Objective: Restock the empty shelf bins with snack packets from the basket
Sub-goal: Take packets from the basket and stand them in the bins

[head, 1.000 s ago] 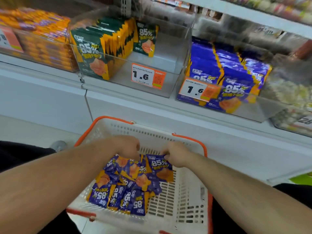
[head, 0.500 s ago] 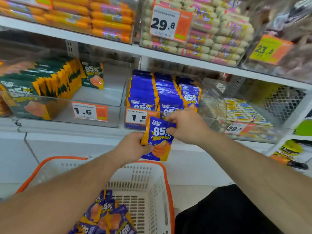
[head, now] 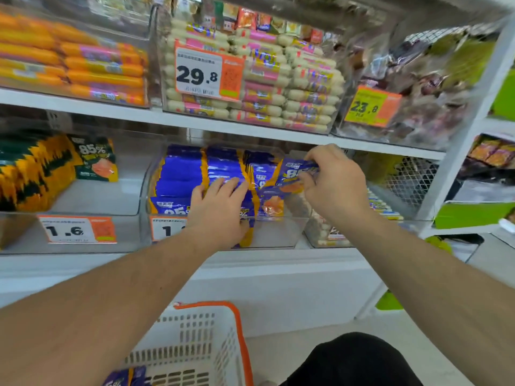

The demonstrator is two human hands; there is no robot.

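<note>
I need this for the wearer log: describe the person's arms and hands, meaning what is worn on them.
Both forearms are bare all the way to the frame edge, with no sleeves in view. The left hand and right hand wear no gloves. No watch, ring, bracelet or marking shows on either wrist or on the fingers that can be seen.

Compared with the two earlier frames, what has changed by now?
The purple packet, lifted from the basket, is now up over the clear bin, pinched by the right hand. The left hand let go of it and presses on the purple packets in the bin. Green packets unchanged.
</note>
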